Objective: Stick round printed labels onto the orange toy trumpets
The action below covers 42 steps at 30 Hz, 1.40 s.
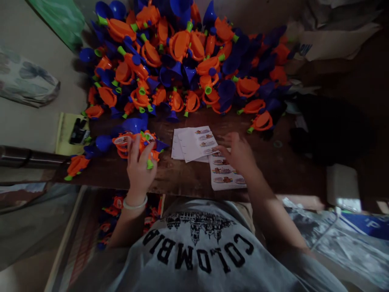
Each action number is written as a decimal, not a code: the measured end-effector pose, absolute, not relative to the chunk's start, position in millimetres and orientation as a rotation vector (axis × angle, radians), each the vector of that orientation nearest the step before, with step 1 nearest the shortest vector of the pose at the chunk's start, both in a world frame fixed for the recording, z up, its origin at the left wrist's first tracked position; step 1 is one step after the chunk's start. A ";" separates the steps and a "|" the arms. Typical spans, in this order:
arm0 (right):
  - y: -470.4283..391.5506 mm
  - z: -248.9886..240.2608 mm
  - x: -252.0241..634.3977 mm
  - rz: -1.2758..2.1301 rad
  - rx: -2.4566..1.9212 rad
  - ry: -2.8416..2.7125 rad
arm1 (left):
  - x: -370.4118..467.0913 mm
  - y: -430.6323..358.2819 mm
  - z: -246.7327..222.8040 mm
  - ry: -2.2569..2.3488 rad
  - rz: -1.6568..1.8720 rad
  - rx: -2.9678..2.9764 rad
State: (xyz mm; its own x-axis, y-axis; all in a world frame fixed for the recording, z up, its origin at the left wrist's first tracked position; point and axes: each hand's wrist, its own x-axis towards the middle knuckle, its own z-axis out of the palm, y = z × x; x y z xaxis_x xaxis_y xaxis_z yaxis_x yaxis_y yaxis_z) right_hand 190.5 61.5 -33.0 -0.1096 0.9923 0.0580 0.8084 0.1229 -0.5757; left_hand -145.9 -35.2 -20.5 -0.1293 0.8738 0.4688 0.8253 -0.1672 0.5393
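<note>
Has orange-and-blue plastic trumpets point(120, 140) beneath spread left hand point(139, 168), white printed paper sheets point(225, 174) beneath right hand point(241, 156); cannot tell latter's grip.

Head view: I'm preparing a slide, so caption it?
Left hand on toy horns, right hand over printed sheets, heap of orange and blue horns behind.

A yellow sheet point(63, 132) with a small black object point(79, 132) lies at the table's point(182, 178) left edge, near a dark tube point(30, 157). Toward the right edge sits a black bundle point(337, 125); a pale block point(343, 184) stands by the near right corner.
</note>
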 end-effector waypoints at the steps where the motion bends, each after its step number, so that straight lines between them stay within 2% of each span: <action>1: 63.7 -37.0 184.0 0.579 -1.770 -2.035 | -157.9 -34.5 -27.6 2.066 1.049 2.048; 5: 71.5 -46.2 153.1 0.601 -1.886 -2.136 | -182.8 -34.2 -51.5 2.113 0.634 2.131; 8: 79.6 -48.8 142.3 0.630 -1.889 -2.108 | -183.2 -35.4 -59.4 2.143 0.560 2.113; 13: 85.4 -43.3 150.1 0.669 -1.821 -1.979 | -168.0 -30.6 -56.0 2.133 0.772 2.148; 18: 59.1 -31.4 166.7 0.938 -1.435 -1.703 | -128.6 -3.6 -27.8 1.767 1.395 2.305; 20: 41.7 -24.3 171.4 1.007 -1.308 -1.676 | -109.1 10.8 -10.8 1.608 1.512 2.239; 25: 8.8 2.5 178.6 0.947 -1.235 -1.838 | -71.0 32.3 21.1 1.250 1.349 1.932; 31: 0.4 24.8 172.2 0.548 -1.125 -1.962 | -47.8 22.9 34.0 1.109 1.178 1.728; 42: -11.0 25.6 157.8 0.563 -1.159 -1.783 | -33.5 9.8 55.1 1.040 1.097 1.652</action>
